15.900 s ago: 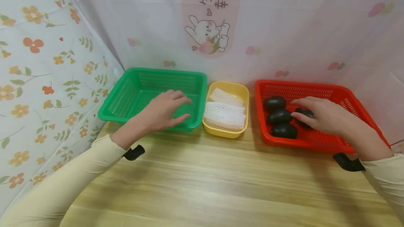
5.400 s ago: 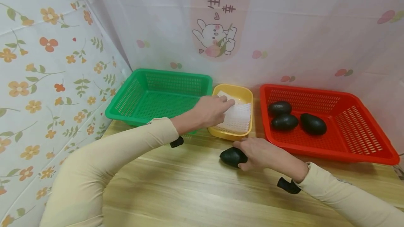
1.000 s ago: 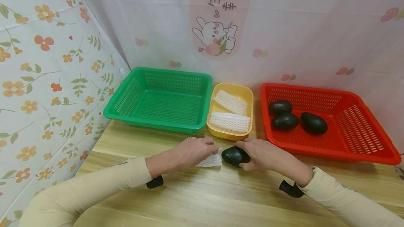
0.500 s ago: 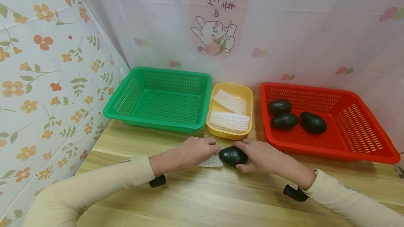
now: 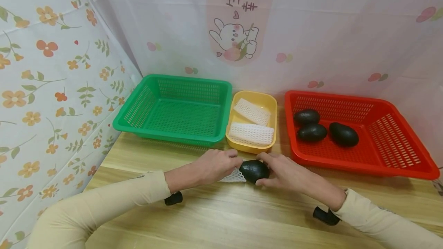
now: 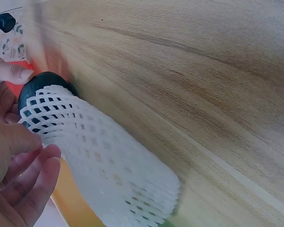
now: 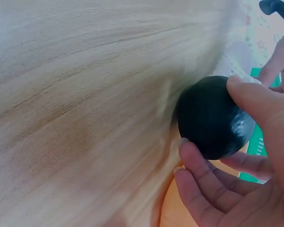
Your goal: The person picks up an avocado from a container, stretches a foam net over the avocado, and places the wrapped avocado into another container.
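On the wooden table a dark avocado (image 5: 254, 171) lies between my hands. My right hand (image 5: 288, 172) grips its blunt end with thumb and fingers, as the right wrist view also shows around the avocado (image 7: 213, 118). My left hand (image 5: 218, 166) pinches the mouth of a white foam net sleeve (image 5: 232, 178). In the left wrist view, the mesh of the foam net sleeve (image 6: 113, 156) spreads over the near end of the avocado (image 6: 40, 82), while the rest of the sleeve lies flat. The far side of the sleeve's mouth is partly hidden by fingers.
Behind my hands stands a yellow tray (image 5: 250, 150) with foam net sleeves (image 5: 252, 133) inside. A red basket (image 5: 408, 141) at right holds several avocados, among them a separate avocado (image 5: 343, 134). A green basket (image 5: 173, 137) stands at left, against the cloth backdrop.
In the last second the right hand has shifted the avocado slightly left, against and into the sleeve's mouth. Earlier, the left hand took this sleeve from the yellow tray, and the avocado came from the red basket.
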A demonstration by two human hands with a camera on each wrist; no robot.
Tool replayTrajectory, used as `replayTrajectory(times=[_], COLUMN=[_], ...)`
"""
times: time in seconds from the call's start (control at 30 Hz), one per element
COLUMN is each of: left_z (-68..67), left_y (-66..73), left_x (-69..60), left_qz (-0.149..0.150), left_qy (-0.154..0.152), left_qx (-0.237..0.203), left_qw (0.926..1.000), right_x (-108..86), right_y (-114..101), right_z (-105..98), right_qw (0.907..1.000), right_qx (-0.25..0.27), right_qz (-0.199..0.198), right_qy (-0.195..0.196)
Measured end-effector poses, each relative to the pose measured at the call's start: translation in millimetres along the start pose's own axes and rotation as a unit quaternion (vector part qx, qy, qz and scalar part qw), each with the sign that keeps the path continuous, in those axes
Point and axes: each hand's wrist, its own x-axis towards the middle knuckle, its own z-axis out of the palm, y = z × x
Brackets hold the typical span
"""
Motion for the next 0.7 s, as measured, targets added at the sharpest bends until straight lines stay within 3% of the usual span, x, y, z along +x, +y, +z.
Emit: replayTrajectory(times=[0.7], left_z=[1.0], left_y=[-0.6], left_x=[-2.8], left_qz=[-0.004], left_qy=[0.017], left_qx=[-0.011], left_qw=[0.9998], right_x=[2.4], right_y=[1.7], right_z=[6.1], right_qw=[0.9996], right_qx=[-0.001], right_qz=[-0.027], right_qy=[0.013])
